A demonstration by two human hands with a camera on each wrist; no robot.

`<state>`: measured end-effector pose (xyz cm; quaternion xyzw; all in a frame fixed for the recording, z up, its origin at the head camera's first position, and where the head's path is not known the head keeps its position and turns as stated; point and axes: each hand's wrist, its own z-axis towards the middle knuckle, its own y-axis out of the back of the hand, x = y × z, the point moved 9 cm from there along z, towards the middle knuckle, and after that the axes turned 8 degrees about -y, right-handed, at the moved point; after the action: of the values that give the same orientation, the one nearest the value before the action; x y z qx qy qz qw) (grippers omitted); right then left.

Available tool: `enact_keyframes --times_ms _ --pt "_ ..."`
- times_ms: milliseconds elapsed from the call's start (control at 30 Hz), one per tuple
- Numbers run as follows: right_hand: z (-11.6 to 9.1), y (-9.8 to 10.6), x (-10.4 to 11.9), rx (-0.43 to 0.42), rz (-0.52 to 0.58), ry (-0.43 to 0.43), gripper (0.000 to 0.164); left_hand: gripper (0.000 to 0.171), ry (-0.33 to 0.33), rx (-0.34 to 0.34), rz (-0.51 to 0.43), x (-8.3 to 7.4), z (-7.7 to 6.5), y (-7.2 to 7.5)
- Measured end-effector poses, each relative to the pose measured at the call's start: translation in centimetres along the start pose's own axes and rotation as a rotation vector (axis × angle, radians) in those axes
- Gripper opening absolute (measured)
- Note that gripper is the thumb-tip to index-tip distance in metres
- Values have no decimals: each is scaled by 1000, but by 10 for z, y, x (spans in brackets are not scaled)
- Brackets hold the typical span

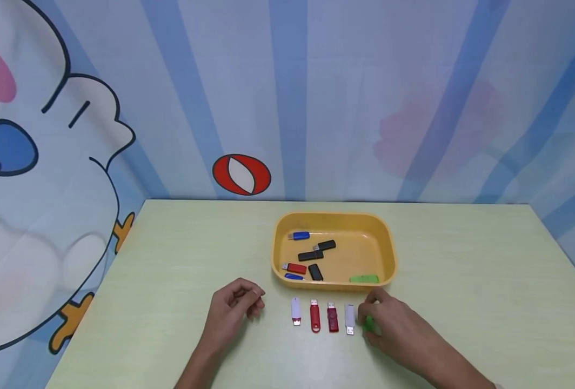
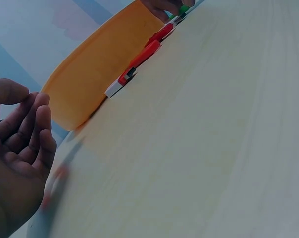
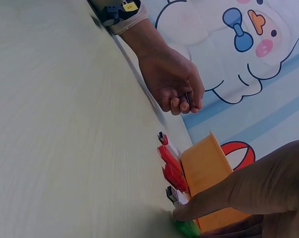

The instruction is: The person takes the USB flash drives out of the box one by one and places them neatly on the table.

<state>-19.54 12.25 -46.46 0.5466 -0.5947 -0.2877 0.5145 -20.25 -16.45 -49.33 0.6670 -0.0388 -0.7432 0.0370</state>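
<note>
My right hand (image 1: pixel 396 327) pinches a green USB stick (image 1: pixel 371 325) at the right end of a row on the table; the fingers partly hide it. Just left of it lies a white USB stick (image 1: pixel 349 320), followed by a dark red USB stick (image 1: pixel 333 319), a bright red USB stick (image 1: pixel 315 316) and a white one with a red end (image 1: pixel 295 310). All are roughly parallel, pointing away from me. Left of the row, my left hand (image 1: pixel 231 310) hovers with loosely curled fingers, holding nothing; the left wrist view shows its bare palm (image 2: pixel 21 183).
Behind the row stands a yellow tray (image 1: pixel 353 254). Inside are several black, blue and red USB sticks, mostly on its left, among them a black one (image 1: pixel 315 272); another green USB stick (image 1: pixel 364 279) lies at its front right. A printed backdrop (image 1: pixel 336 108) rises behind the table.
</note>
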Motion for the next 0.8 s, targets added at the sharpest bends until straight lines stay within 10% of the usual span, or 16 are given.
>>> enact_keyframes --times_ms 800 --pt "1 -1 1 -37 -16 16 24 10 19 -2 0 2 -1 0"
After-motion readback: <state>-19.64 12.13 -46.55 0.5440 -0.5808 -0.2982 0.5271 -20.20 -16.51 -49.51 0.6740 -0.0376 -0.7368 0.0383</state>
